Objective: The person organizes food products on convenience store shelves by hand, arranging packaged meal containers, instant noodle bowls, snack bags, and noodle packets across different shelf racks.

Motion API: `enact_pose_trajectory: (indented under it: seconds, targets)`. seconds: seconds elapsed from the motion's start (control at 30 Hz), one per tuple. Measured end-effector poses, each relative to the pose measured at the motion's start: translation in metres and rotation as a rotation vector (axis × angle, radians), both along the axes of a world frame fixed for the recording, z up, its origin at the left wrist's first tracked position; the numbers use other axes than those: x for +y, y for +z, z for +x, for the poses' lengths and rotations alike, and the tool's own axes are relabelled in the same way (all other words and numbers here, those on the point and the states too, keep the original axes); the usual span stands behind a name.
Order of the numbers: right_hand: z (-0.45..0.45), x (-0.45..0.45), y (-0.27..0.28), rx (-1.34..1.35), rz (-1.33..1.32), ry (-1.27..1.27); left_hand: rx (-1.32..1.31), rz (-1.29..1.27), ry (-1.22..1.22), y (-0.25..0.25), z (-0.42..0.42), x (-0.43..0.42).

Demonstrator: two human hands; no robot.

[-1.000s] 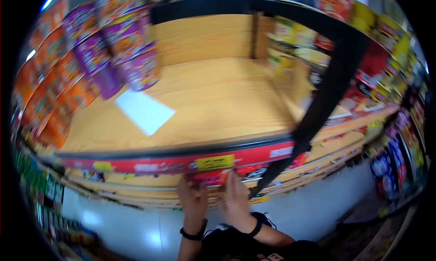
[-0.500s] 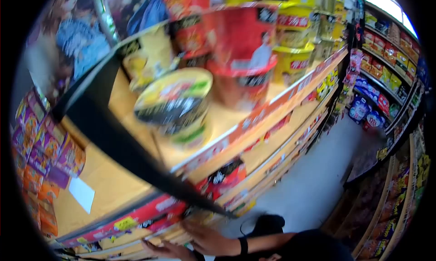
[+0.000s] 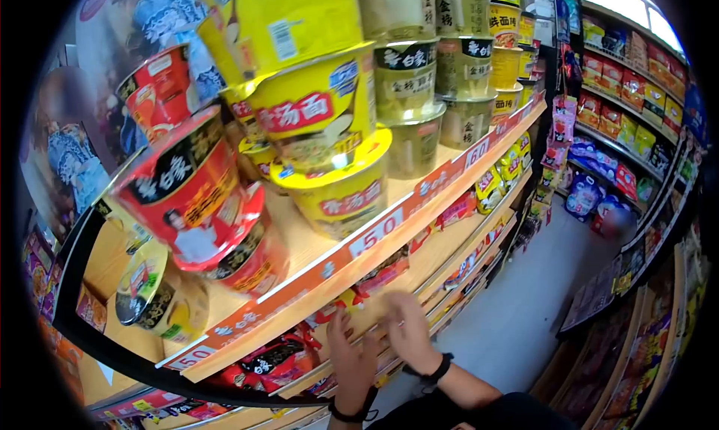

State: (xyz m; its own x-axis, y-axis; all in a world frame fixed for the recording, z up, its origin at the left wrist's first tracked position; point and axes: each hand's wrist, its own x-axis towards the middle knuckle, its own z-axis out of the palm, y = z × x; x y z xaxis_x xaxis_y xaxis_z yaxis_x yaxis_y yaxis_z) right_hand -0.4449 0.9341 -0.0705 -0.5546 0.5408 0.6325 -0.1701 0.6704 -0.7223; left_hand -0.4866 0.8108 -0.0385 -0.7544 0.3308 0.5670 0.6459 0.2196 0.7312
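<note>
My left hand [image 3: 353,355] is held up in front of the shelf edge, fingers apart, holding nothing I can see. Beside it, my right hand [image 3: 410,331] is slightly blurred, its fingers stretched toward the left one, with nothing visible in it. The palms roughly face each other, with a gap between them. Both wrists wear dark bands. Behind the hands lies a lower shelf with red noodle packets [image 3: 281,355]. Above them, yellow noodle cups [image 3: 348,198] stand stacked. A red noodle cup [image 3: 183,187] leans in its stack, next to a small pale-lidded cup [image 3: 157,291].
Olive-green noodle cups [image 3: 408,142] stand further along the upper shelf. An orange price strip [image 3: 329,269] runs along its front edge. The grey aisle floor [image 3: 487,333] stretches to the right, toward shelves of snack bags [image 3: 625,130] and blue packs [image 3: 584,194].
The view has turned right along the shelf, so the red cups now sit further left. My hands have risen and show more fully, with the fingers pointing up.
</note>
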Motion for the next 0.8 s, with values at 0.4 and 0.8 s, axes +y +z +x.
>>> enact_pose_trajectory:
  seconds: [0.4, 0.8]
  targets:
    - [-0.036, 0.096, -0.013, -0.165, 0.059, 0.046, -0.100, -0.018, 0.180, -0.015, -0.024, 0.079]
    - [0.062, 0.018, 0.017, 0.159, -0.375, 0.298, 0.080, 0.004, 0.283, 0.014, 0.085, 0.002]
